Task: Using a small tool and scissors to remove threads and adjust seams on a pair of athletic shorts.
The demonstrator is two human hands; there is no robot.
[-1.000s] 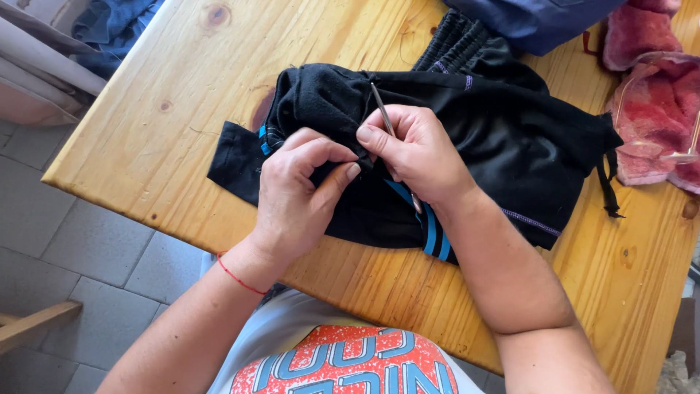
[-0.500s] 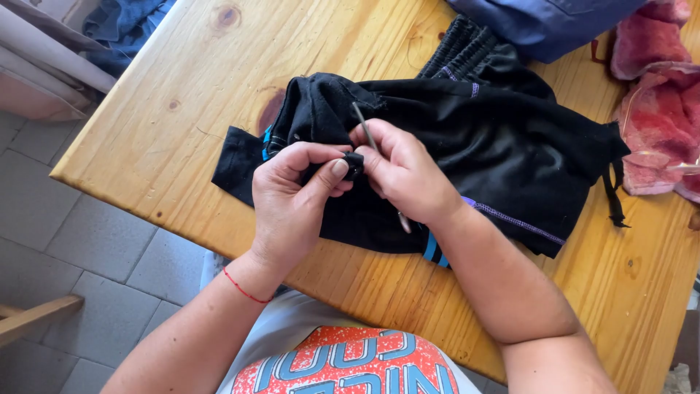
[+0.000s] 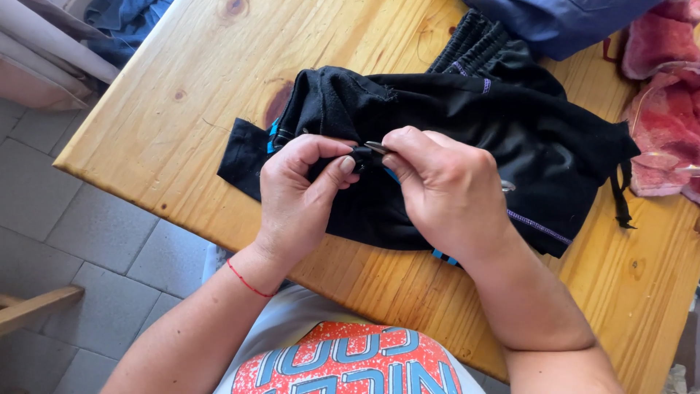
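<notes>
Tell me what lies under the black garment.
The black garment rests on the wooden table. Both hands, left hand and right hand, pinch its fabric. Anything beneath is covered.

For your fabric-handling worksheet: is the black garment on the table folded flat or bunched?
Bunched: the black garment lies rumpled in uneven folds.
</notes>
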